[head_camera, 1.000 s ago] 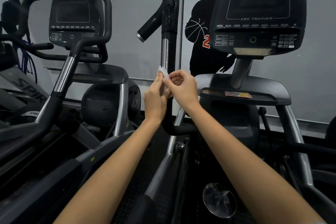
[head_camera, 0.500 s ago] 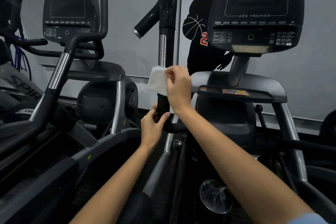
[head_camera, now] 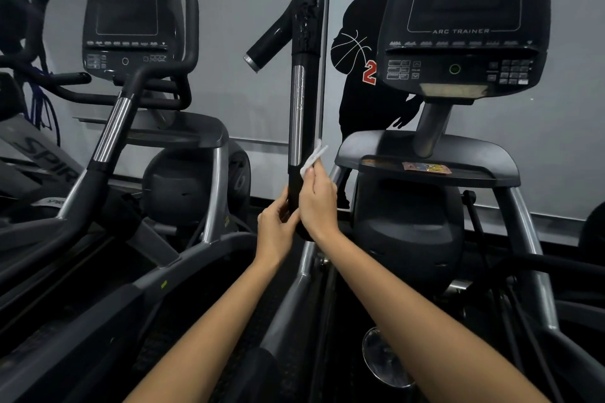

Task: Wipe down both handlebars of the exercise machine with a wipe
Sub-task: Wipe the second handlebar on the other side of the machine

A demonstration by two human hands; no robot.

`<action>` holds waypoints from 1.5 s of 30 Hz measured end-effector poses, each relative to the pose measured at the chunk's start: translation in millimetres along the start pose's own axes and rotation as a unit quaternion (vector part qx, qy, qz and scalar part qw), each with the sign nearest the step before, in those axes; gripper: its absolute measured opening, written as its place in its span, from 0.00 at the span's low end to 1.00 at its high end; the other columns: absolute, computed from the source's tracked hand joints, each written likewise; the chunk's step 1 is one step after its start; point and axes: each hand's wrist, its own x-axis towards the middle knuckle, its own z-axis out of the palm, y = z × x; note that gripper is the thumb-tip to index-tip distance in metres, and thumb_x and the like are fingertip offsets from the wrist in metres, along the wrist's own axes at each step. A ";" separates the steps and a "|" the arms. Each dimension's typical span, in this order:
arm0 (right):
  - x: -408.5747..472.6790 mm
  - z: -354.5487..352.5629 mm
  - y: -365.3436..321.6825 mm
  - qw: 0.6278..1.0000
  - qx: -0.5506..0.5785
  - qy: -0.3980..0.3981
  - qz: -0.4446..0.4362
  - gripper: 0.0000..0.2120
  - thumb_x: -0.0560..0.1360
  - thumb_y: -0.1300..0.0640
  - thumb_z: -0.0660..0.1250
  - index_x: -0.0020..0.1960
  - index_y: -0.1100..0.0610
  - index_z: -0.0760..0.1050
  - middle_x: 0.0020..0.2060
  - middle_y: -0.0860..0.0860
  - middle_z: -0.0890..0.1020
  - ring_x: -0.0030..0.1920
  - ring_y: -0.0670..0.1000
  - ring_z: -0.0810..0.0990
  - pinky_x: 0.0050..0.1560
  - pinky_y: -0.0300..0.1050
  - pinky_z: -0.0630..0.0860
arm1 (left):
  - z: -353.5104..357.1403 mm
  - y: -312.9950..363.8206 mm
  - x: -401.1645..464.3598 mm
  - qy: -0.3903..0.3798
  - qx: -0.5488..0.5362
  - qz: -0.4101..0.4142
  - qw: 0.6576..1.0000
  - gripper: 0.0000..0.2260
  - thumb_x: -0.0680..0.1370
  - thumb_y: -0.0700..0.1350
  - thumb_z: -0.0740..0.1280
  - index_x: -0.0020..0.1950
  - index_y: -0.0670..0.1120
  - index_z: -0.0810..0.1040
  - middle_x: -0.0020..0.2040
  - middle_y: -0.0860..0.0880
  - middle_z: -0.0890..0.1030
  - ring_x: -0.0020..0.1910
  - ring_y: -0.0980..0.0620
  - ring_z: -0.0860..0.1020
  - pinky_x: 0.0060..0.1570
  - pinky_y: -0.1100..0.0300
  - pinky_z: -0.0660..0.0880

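Note:
The machine's left handlebar (head_camera: 302, 82) rises upright in the middle of the view, black with a chrome strip and a side grip branching off up left. My right hand (head_camera: 317, 196) pinches a white wipe (head_camera: 312, 159) against the bar's right side, just under the chrome strip. My left hand (head_camera: 276, 227) grips the black lower stem of the same bar, right below my right hand. The right handlebar is out of view.
The Cybex Arc Trainer console (head_camera: 465, 29) and its tray (head_camera: 429, 160) stand to the right of the bar. A second machine (head_camera: 137, 42) with curved handles stands at the left. A cup holder (head_camera: 384, 360) sits low between my arms. A grey wall is behind.
My right hand has carried the wipe from the bar's left side across to its right side and lower. My left hand stays on the lower stem.

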 end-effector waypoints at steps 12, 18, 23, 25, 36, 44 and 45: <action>-15.9 -9.8 8.8 0.998 0.010 -0.032 0.053 0.15 0.81 0.61 0.53 0.36 0.56 0.68 0.30 0.48 0.72 0.30 0.40 0.71 0.32 0.33 0.69 | 2.2 -0.4 -2.2 0.001 -0.006 -0.003 1.000 0.23 0.77 0.35 0.65 0.66 0.53 0.62 0.47 0.67 0.72 0.45 0.80 0.72 0.47 0.80 0.69; 14.6 -7.6 -24.7 0.999 0.025 0.042 0.001 0.11 0.81 0.61 0.54 0.48 0.60 0.74 0.29 0.47 0.69 0.28 0.38 0.70 0.30 0.32 0.66 | -1.1 0.3 -0.7 -0.016 -0.019 0.011 1.000 0.20 0.76 0.37 0.67 0.64 0.54 0.70 0.50 0.62 0.79 0.52 0.66 0.78 0.51 0.72 0.73; 14.5 -2.4 -20.5 0.998 -0.012 0.033 -0.061 0.20 0.81 0.61 0.52 0.73 0.56 0.61 0.60 0.54 0.77 0.58 0.45 0.76 0.58 0.32 0.72 | -3.4 -1.0 1.1 -0.013 -0.018 0.013 1.000 0.20 0.77 0.38 0.65 0.65 0.54 0.68 0.50 0.63 0.78 0.50 0.70 0.76 0.50 0.74 0.72; -2.5 -2.0 -6.2 0.997 -0.022 0.008 -0.067 0.21 0.81 0.61 0.52 0.74 0.58 0.59 0.71 0.51 0.67 0.70 0.42 0.64 0.71 0.39 0.62 | -3.5 -0.9 3.8 -0.003 -0.006 0.013 1.000 0.17 0.78 0.40 0.63 0.66 0.51 0.69 0.47 0.64 0.77 0.46 0.71 0.76 0.46 0.75 0.71; 33.2 -9.6 -29.3 0.974 -0.150 0.006 -0.171 0.29 0.77 0.74 0.51 0.75 0.60 0.49 0.75 0.53 0.52 0.66 0.38 0.54 0.54 0.12 0.48 | -5.1 7.4 7.6 -0.003 -0.019 0.023 1.000 0.21 0.77 0.39 0.65 0.66 0.54 0.64 0.52 0.65 0.74 0.49 0.75 0.74 0.49 0.78 0.69; 32.7 -10.7 -11.0 0.921 -0.267 -0.009 -0.283 0.32 0.71 0.78 0.55 0.74 0.64 0.54 0.74 0.58 0.56 0.74 0.57 0.56 0.64 0.45 0.64 | -5.6 2.0 10.8 -0.001 -0.030 -0.006 1.000 0.21 0.76 0.41 0.67 0.68 0.48 0.69 0.57 0.56 0.78 0.54 0.65 0.76 0.55 0.72 0.72; 41.7 -10.4 -16.7 0.913 -0.284 -0.003 -0.293 0.32 0.71 0.78 0.54 0.73 0.64 0.55 0.74 0.60 0.57 0.74 0.58 0.56 0.62 0.45 0.66 | -5.6 1.0 11.3 -0.002 -0.032 -0.012 0.999 0.21 0.76 0.41 0.67 0.68 0.47 0.70 0.57 0.55 0.79 0.53 0.66 0.77 0.55 0.71 0.72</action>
